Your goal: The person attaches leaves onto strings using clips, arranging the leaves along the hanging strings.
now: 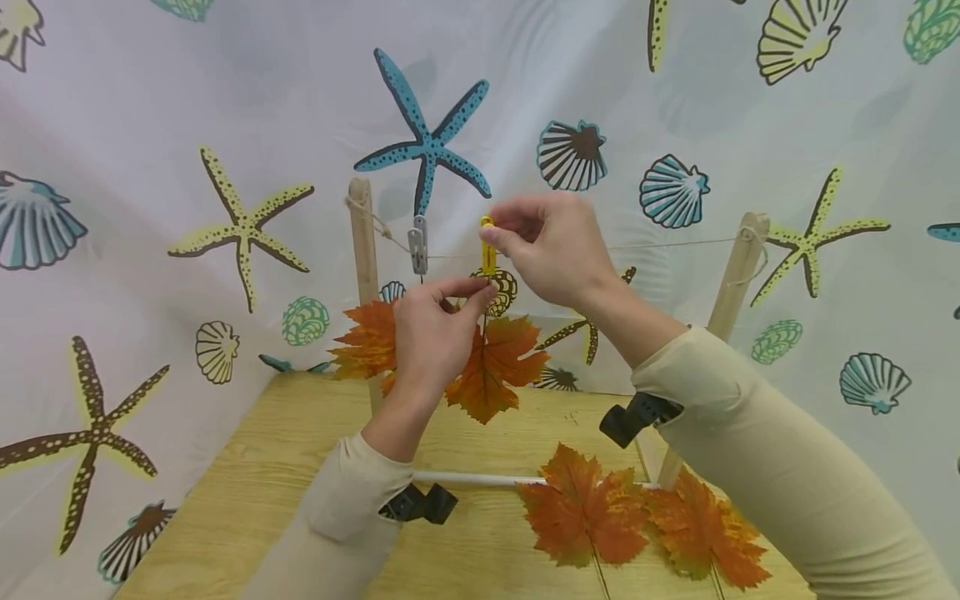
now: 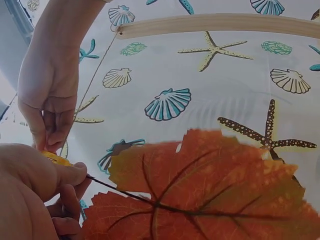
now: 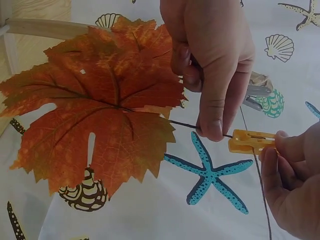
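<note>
Right grip (image 1: pixel 555 250): pinching yellow clip (image 1: pixel 488 250) by its upper end, clip at the string (image 1: pixel 675 244) between wooden posts (image 1: pixel 735 279). Left grip (image 1: pixel 437 329): pinching the stem (image 3: pixel 182 124) of orange leaf (image 1: pixel 495 371) just below the clip; leaf hangs under. Gray clip (image 1: pixel 417 246) on string, second leaf (image 1: pixel 366 337) below it. Two more leaves (image 1: pixel 588 508) on table (image 1: pixel 247 500).

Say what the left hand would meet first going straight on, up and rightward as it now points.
The left hand would probably meet the yellow clothespin just above it, pinched by the right hand; the depth between them is unclear.
</note>
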Tool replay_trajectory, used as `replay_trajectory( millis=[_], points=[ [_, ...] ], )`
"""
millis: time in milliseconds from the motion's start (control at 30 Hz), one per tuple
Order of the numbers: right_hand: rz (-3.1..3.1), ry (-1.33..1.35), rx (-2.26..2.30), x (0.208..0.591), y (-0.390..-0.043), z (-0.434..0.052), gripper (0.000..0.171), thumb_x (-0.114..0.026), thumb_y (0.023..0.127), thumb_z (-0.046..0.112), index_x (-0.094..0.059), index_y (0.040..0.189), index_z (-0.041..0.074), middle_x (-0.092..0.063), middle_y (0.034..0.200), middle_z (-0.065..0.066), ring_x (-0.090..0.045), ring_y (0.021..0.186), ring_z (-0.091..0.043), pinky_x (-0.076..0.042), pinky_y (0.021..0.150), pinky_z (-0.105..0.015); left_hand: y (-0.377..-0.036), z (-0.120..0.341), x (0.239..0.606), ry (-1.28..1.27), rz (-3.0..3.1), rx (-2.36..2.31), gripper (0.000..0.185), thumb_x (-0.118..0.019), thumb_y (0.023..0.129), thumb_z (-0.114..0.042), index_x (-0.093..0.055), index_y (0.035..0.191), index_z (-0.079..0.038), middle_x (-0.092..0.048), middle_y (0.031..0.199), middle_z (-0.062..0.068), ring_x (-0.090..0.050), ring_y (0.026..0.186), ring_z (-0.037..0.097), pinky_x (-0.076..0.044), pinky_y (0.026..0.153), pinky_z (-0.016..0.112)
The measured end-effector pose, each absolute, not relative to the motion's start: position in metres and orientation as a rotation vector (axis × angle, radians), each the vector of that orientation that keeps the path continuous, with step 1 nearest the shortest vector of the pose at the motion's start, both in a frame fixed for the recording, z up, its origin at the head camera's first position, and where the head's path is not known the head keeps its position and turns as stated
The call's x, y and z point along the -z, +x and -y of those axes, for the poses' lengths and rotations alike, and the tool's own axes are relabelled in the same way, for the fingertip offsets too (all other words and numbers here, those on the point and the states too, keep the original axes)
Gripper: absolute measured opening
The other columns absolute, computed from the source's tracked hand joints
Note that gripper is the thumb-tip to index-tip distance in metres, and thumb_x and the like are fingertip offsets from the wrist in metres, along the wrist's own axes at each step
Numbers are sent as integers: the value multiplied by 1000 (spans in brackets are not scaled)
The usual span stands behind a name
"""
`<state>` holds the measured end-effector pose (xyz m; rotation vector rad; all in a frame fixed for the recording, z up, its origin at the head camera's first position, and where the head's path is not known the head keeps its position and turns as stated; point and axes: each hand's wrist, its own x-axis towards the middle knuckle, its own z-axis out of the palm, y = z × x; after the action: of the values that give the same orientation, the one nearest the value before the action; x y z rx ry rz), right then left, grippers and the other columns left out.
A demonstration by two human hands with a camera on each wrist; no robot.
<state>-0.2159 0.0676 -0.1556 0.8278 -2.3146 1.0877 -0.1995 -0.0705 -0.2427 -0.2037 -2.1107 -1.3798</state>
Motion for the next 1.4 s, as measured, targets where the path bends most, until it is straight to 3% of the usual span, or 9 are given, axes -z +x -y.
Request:
replay_trajectory(
  millis=[667, 900, 1400],
  points=[
    [2508, 745, -1150, 158, -218, -71, 29, -67, 85, 30, -69, 105, 10, -69, 95, 1, -63, 85, -8, -50, 76, -29, -202, 73, 244, -204, 1990, 1359, 17, -74, 79, -27, -76, 90, -14, -70, 81, -5, -50, 55, 11, -41, 47, 26],
    [2604, 729, -1118, 156, -219, -75, 26, -70, 81, 39, -69, 97, 18, -67, 88, 8, -61, 83, -5, -48, 74, -30, -203, 74, 249, -208, 2056, 1313, 19, -73, 80, -29, -76, 91, -14, -70, 78, -3, -49, 54, 11, -40, 45, 26],
    [2561, 743, -1154, 162, -215, -78, 32, -72, 79, 38, -69, 102, 15, -68, 92, 7, -63, 84, -6, -50, 75, -29, -192, 83, 252, -263, 2122, 1222, 25, -71, 79, -39, -76, 91, -18, -69, 75, -8, -47, 46, 9, -36, 38, 27]
  ],
)
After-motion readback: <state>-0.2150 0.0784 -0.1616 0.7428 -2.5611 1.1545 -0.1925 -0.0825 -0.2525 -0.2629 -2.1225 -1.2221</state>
